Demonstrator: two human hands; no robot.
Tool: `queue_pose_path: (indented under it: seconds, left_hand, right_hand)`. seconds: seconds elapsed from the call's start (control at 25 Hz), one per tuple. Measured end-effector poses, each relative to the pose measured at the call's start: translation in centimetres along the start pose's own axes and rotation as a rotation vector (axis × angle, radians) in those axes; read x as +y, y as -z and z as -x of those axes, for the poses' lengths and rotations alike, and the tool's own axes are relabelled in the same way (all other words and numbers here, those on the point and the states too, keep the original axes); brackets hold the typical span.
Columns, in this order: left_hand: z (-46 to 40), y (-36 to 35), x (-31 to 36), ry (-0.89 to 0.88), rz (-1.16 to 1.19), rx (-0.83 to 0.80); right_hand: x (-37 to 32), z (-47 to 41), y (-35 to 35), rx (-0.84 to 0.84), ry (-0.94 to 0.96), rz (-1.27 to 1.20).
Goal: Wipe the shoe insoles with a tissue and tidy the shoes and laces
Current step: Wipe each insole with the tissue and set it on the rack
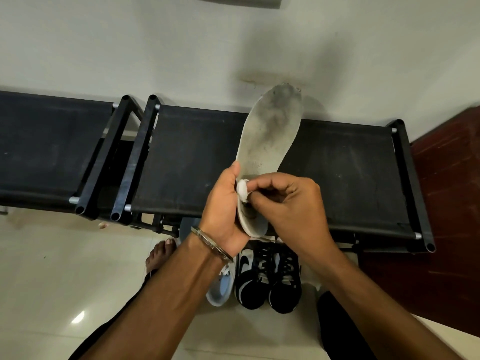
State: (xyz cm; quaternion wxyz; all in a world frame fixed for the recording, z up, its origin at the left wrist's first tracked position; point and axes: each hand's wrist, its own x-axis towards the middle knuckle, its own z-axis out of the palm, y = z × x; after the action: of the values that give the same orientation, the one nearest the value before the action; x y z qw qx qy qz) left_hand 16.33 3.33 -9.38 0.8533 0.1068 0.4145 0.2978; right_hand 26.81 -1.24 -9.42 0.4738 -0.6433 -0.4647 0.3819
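One insole (272,131); one small wad of tissue (243,190); two hands, left (223,211) and right (288,206); three shoes, two black-and-white sneakers (270,279), perhaps one pale blue shoe (220,289); two black racks (324,172); one bracelet (211,245)

Both my hands are raised, meeting mid-scene.
My left hand (223,203) grips, thumb up; my right hand (288,203) pinches, fingers curled.

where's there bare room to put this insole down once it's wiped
The black fabric rack top right of the insole is bare out to its end rail, and so is the neighbouring rack to the left. The floor under the hands is crowded with black sneakers and a light blue shoe.
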Motion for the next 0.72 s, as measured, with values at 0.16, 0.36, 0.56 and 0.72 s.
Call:
queue_pose_path:
  seconds: [0.16,0.36,0.56,0.72]
  left_hand:
    - [-0.3,0.6,0.9,0.007,0.020,0.039]
    - [-0.3,0.8,1.7,-0.014,0.048,0.080]
    - [-0.3,0.4,1.5,-0.032,0.033,0.077]
    - [-0.4,0.7,1.5,-0.084,0.032,0.106]
  right_hand:
    - [-0.8,0.9,0.1,-0.267,-0.028,-0.077]
    - [-1.0,1.0,0.5,-0.301,0.093,0.132]
    - [0.1,0.8,0.3,-0.075,0.286,0.441]
    - [-0.3,1.7,-0.4,-0.128,0.146,0.258]
